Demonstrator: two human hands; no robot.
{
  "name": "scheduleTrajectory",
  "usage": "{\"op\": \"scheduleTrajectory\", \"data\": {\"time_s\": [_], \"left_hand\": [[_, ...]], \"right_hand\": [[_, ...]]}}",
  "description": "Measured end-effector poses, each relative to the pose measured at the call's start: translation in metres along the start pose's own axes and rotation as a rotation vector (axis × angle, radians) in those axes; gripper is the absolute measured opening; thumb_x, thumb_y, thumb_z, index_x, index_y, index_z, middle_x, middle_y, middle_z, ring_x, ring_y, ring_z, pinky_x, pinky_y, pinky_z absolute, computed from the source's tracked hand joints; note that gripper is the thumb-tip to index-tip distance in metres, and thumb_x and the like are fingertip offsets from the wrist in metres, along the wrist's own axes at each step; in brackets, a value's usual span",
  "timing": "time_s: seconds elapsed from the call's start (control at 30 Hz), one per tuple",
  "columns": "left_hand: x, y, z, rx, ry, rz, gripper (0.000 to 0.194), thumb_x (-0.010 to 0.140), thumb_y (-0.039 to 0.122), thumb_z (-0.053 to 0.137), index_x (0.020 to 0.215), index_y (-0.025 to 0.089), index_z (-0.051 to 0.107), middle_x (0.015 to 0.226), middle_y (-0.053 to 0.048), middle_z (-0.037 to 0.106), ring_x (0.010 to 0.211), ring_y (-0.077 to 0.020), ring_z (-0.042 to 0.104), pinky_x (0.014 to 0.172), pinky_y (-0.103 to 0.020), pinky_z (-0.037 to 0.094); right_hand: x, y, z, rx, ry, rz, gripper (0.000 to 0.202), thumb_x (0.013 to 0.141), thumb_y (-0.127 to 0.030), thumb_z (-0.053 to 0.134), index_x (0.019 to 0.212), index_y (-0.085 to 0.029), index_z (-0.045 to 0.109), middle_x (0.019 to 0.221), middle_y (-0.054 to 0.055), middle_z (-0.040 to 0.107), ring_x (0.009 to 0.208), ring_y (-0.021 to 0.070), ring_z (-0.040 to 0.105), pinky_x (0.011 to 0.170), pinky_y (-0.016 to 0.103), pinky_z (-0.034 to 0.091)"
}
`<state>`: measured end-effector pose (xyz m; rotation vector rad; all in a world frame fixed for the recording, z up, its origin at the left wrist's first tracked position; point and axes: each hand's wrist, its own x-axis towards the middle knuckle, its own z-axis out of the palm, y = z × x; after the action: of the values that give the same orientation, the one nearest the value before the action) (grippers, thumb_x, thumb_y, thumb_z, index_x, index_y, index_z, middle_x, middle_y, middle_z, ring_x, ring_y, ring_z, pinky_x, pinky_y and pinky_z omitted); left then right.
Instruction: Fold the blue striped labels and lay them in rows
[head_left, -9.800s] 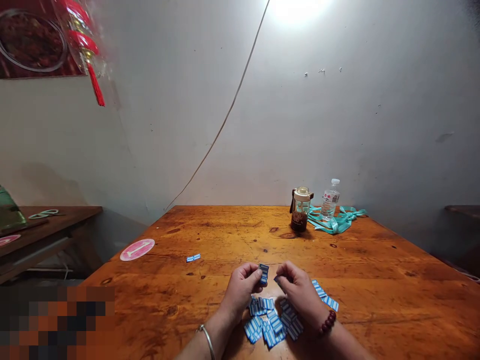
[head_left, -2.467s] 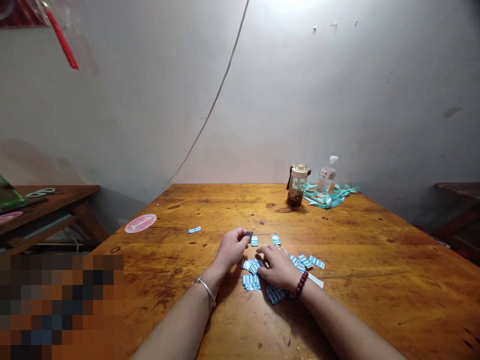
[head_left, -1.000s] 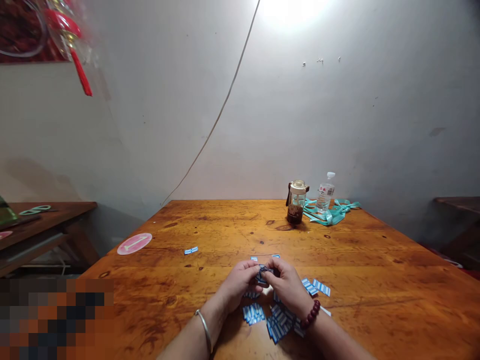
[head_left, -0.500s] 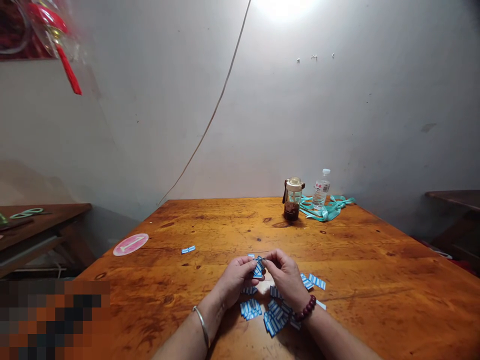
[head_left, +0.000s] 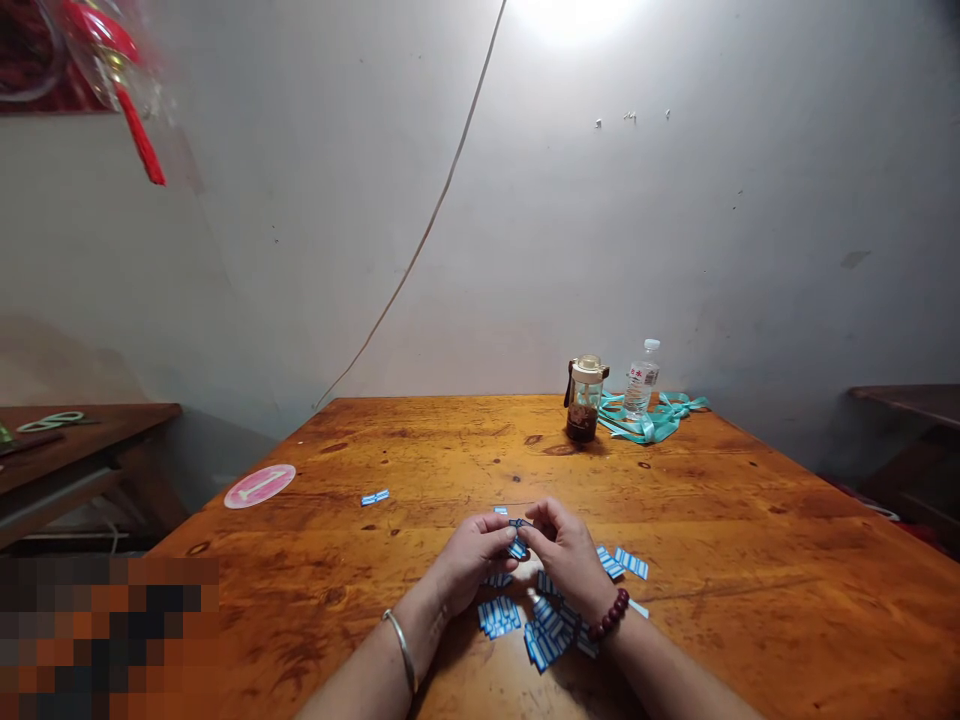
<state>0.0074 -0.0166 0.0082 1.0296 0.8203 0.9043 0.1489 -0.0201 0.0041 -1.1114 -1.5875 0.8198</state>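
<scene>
Both hands meet above the near middle of the wooden table. My left hand (head_left: 474, 550) is closed on small blue-and-white striped labels (head_left: 517, 548), pinched between thumb and fingers. On the other side, my right hand (head_left: 559, 545) pinches the upper edge of the same labels with thumb and forefinger. Beneath and around the wrists lie more striped labels in loose heaps: one group (head_left: 499, 617) below the left hand, a bigger pile (head_left: 547, 635) below the right, and a few (head_left: 631, 563) to the right. My wrists partly cover the piles.
A single striped strip (head_left: 375, 497) and a pink oval plate (head_left: 260, 486) lie on the left of the table (head_left: 450, 440). At the back right stand a tumbler (head_left: 583, 400) with dark contents and a water bottle (head_left: 642, 380), beside turquoise ribbon (head_left: 652, 428).
The upper label between my fingers has tilted, now lying flatter across the fingertips. Both hands stay in nearly the same place; the piles look unchanged.
</scene>
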Motion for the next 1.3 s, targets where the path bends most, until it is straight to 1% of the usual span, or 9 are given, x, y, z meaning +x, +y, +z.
{"op": "scheduleTrajectory", "data": {"time_s": [0.1,0.23,0.47,0.57,0.7,0.8,0.9,1.03,1.3], "left_hand": [[0.001,-0.003,-0.002,0.008,0.025,0.008,0.021,0.067,0.027,0.061,0.08,0.011,0.061,0.071,-0.003,0.057,0.056,-0.0043,0.049,0.053,-0.014,0.04],[0.001,-0.002,-0.002,-0.021,0.04,0.001,0.024,0.069,0.033,0.059,0.079,0.012,0.06,0.069,-0.003,0.056,0.059,-0.0061,0.051,0.053,-0.015,0.04],[-0.001,0.0,0.001,0.028,0.035,-0.03,0.024,0.069,0.035,0.058,0.072,0.011,0.059,0.06,0.0,0.052,0.05,-0.0045,0.046,0.05,-0.016,0.039],[0.0,-0.001,0.002,0.073,-0.002,-0.029,0.028,0.07,0.038,0.055,0.072,0.011,0.059,0.061,0.0,0.052,0.05,-0.0051,0.046,0.051,-0.017,0.039],[-0.001,-0.001,0.002,0.073,-0.054,-0.027,0.027,0.069,0.036,0.058,0.075,0.01,0.06,0.063,-0.002,0.055,0.05,-0.0055,0.047,0.05,-0.017,0.037],[-0.002,0.002,0.003,0.035,-0.069,-0.051,0.026,0.068,0.034,0.059,0.076,0.01,0.06,0.066,-0.003,0.056,0.053,-0.0069,0.05,0.051,-0.017,0.037],[-0.005,0.005,0.004,-0.081,-0.105,-0.083,0.026,0.07,0.034,0.057,0.079,0.01,0.059,0.07,-0.006,0.057,0.06,-0.0099,0.054,0.056,-0.019,0.04],[-0.008,0.007,0.005,-0.223,-0.156,-0.127,0.025,0.073,0.034,0.055,0.084,0.012,0.057,0.079,-0.008,0.058,0.067,-0.0126,0.056,0.06,-0.023,0.042],[-0.008,0.007,0.003,-0.299,-0.217,-0.125,0.021,0.075,0.03,0.052,0.084,0.011,0.057,0.075,-0.006,0.055,0.063,-0.0089,0.053,0.057,-0.019,0.04]], "right_hand": [[0.001,0.003,0.001,0.009,0.005,0.014,0.014,0.072,-0.026,0.051,0.062,-0.017,0.047,0.058,-0.003,0.046,0.055,0.01,0.043,0.05,0.02,0.034],[0.001,0.0,-0.001,0.003,0.018,-0.01,0.016,0.073,-0.026,0.05,0.061,-0.017,0.047,0.056,-0.004,0.045,0.054,0.0097,0.042,0.049,0.02,0.033],[0.001,-0.003,-0.01,-0.101,-0.093,-0.083,0.011,0.071,-0.02,0.05,0.062,-0.017,0.048,0.057,-0.004,0.046,0.054,0.0093,0.041,0.05,0.019,0.031],[0.001,0.0,-0.01,-0.116,-0.124,-0.087,0.009,0.072,-0.02,0.049,0.064,-0.017,0.048,0.058,-0.004,0.045,0.054,0.0091,0.04,0.05,0.019,0.031],[0.002,0.001,-0.01,-0.13,-0.129,-0.083,0.006,0.073,-0.021,0.049,0.077,-0.018,0.053,0.057,-0.005,0.042,0.053,0.0092,0.039,0.049,0.019,0.031],[0.002,-0.001,-0.011,-0.148,-0.106,-0.142,0.005,0.072,-0.02,0.051,0.071,-0.018,0.056,0.064,-0.003,0.047,0.061,0.0101,0.044,0.055,0.02,0.034],[0.002,-0.003,-0.011,-0.078,-0.069,-0.138,0.009,0.072,-0.021,0.051,0.064,-0.017,0.054,0.068,-0.001,0.05,0.066,0.0111,0.047,0.06,0.021,0.036],[0.003,-0.004,-0.01,0.132,-0.107,-0.011,0.011,0.072,-0.027,0.051,0.07,-0.016,0.054,0.066,-0.001,0.052,0.062,0.0112,0.049,0.057,0.021,0.038],[0.004,-0.007,-0.01,0.3,-0.168,0.046,0.013,0.072,-0.028,0.052,0.07,-0.016,0.054,0.062,-0.002,0.054,0.06,0.0108,0.051,0.059,0.022,0.04]]}}
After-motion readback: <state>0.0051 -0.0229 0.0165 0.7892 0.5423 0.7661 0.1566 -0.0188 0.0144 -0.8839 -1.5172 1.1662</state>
